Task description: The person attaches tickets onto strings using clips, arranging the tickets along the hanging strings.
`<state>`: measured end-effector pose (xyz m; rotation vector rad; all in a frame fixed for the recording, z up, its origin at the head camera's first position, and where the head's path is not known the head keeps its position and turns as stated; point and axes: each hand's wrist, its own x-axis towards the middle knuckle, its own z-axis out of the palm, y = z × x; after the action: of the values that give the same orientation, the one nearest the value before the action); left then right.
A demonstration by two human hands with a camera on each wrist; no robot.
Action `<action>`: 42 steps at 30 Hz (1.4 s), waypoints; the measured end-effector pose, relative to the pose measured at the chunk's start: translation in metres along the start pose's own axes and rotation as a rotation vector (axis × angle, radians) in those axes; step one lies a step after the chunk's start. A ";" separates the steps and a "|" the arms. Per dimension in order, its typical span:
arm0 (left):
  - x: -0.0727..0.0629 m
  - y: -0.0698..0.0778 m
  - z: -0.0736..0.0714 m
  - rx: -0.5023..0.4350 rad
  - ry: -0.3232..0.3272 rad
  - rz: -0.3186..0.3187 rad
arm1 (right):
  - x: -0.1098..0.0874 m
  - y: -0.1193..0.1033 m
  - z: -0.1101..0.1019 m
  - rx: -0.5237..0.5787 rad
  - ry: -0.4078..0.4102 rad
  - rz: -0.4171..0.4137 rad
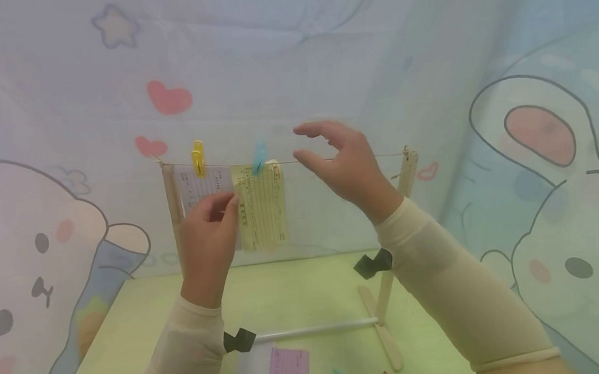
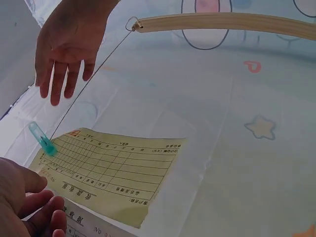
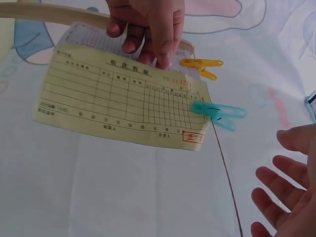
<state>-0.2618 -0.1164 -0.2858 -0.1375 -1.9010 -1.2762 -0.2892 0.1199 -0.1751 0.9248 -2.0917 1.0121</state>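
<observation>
Pegged along the thin brown string (image 1: 288, 162) hangs the ruled yellow paper slip (image 1: 262, 213), its edge apparently pinched by the left grip (image 1: 210, 231), the empty right grip (image 1: 349, 165) spread beside the string, seemingly mid-straightening, with gentle release needed next.

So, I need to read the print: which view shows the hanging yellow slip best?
The right wrist view: the yellow slip is large and its print roughly upright, though a blue clip covers a bit. The left wrist view shows it upside down, the head view small and sideways.
</observation>
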 end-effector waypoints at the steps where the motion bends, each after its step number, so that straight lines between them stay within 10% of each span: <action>1: -0.002 -0.002 -0.002 0.022 0.019 0.020 | -0.009 0.001 -0.002 0.006 0.041 -0.053; 6: -0.022 -0.017 -0.014 0.104 0.089 0.072 | -0.070 0.023 -0.016 0.030 0.176 -0.234; 11: -0.072 -0.047 -0.022 0.155 0.048 0.016 | -0.163 0.067 -0.026 0.020 0.168 -0.047; 18: -0.151 -0.091 -0.014 0.212 -0.318 -0.409 | -0.299 0.149 -0.006 -0.183 -0.185 0.444; 22: -0.182 -0.116 -0.004 0.249 -0.577 -0.467 | -0.350 0.176 0.008 -0.181 -0.388 0.644; 31: -0.230 -0.143 0.021 0.371 -0.800 -0.425 | -0.383 0.176 0.024 -0.049 -0.435 0.828; 42: -0.244 -0.141 0.030 0.540 -0.853 -0.331 | -0.391 0.165 0.045 -0.127 -0.477 0.676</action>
<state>-0.1891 -0.0782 -0.5565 -0.0896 -3.0452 -0.9076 -0.2138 0.2812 -0.5631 0.4078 -2.9446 1.0188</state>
